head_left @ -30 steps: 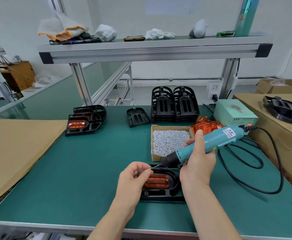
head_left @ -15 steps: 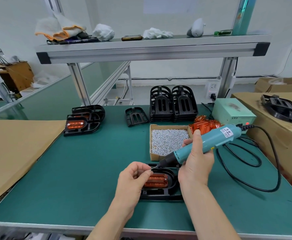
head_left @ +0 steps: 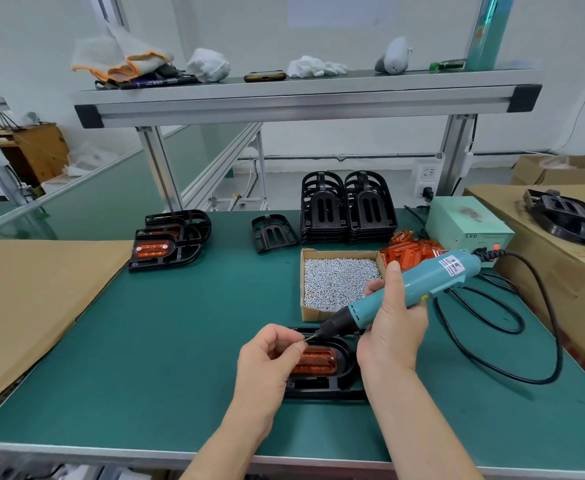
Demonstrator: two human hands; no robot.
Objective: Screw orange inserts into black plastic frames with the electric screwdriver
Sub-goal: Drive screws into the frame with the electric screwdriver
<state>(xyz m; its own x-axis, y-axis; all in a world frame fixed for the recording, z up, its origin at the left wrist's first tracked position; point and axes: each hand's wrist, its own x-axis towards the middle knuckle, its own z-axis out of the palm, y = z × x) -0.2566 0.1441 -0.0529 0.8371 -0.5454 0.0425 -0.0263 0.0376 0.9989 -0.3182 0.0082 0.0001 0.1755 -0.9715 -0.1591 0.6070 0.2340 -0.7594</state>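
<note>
The right hand (head_left: 393, 327) wraps its grip round the slanted electric screwdriver (head_left: 422, 282); the left hand (head_left: 266, 362) apparently pinches a screw (head_left: 305, 340) at its bit, above the orange insert (head_left: 317, 363) in the black frame (head_left: 343, 379) on the desk (head_left: 180, 341).

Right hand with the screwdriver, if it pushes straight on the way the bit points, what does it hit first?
Probably the screw pinched in the left hand's fingers, right at the tip of the electric screwdriver that the right hand grips. The orange insert lies below; depth is unclear.
</note>
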